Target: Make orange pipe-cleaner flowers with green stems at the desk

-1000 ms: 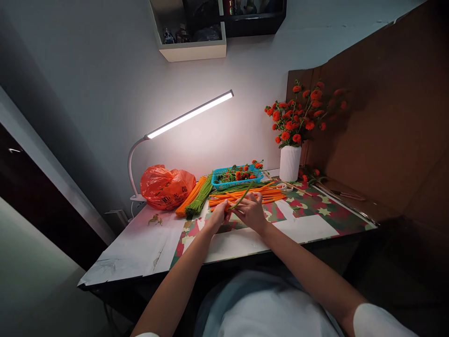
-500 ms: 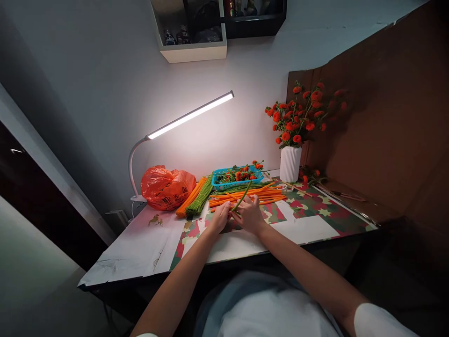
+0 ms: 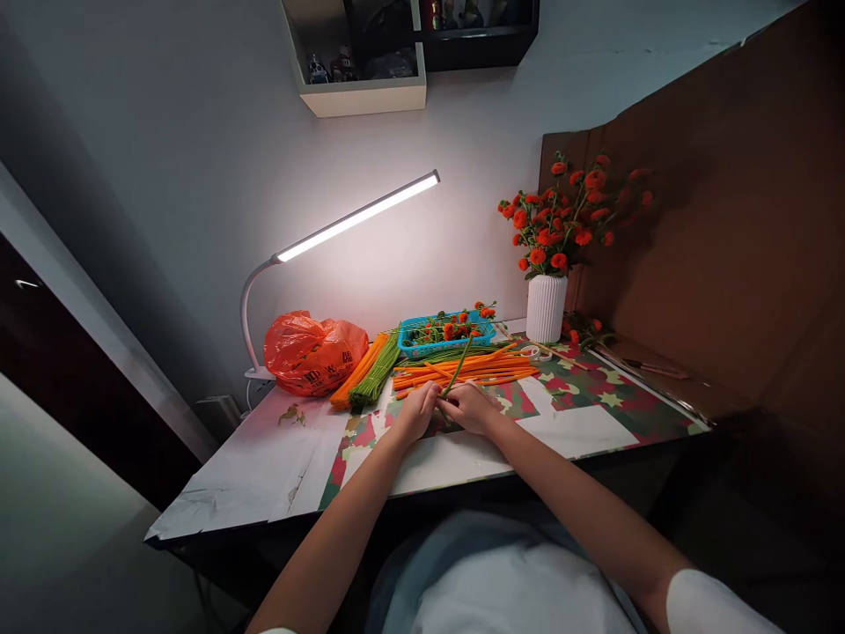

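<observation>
Between my two hands a green pipe cleaner [image 3: 460, 364] slants up and to the right. My left hand [image 3: 417, 412] is closed around its lower part, fingertips pressed together. My right hand [image 3: 470, 408] pinches it from the other side, close against the left. The lower end is hidden by my fingers. Just beyond the hands lie loose orange pipe cleaners [image 3: 508, 365], with green ones [image 3: 511, 349] behind them. To the left rest a green bundle [image 3: 375, 379] and an orange bundle [image 3: 353, 379].
A blue basket [image 3: 413, 350] of small orange flowers stands at the back. Right of it is a white ribbed vase [image 3: 547, 308] with orange flowers. An orange plastic bag [image 3: 310, 352] and a lit desk lamp [image 3: 360, 216] are at left. A tape roll [image 3: 530, 350] lies near the vase.
My right hand has lowered slightly and its fingers have curled in closer to the left. The green pipe cleaner now stands a little steeper.
</observation>
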